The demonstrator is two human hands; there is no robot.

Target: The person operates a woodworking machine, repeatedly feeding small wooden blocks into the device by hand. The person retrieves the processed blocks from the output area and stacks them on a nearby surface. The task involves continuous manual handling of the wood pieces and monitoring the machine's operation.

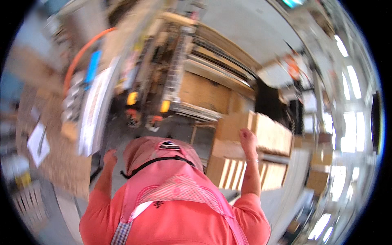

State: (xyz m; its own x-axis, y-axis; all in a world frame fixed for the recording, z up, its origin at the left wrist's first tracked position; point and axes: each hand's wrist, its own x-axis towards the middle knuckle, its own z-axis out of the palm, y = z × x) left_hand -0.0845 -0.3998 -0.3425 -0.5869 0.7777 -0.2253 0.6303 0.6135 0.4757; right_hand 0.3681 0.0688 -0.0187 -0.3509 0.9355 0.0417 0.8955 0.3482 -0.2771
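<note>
My right hand, its fingers curled in and nothing visible in them, is over or just beside a stack of pale wooden boards; whether it touches the wood I cannot tell. My left hand hangs low at my side, near the end of a long white, rail-like piece and the edge of a brown workbench. Motion smears its fingers, and no object shows in it. A pink apron covers my front.
Ahead stands a rack of long bar clamps with yellow and red ends, beside a wooden panel. On the left bench lie a white paper, an orange hose and a blue strip. Cardboard boxes sit at the right.
</note>
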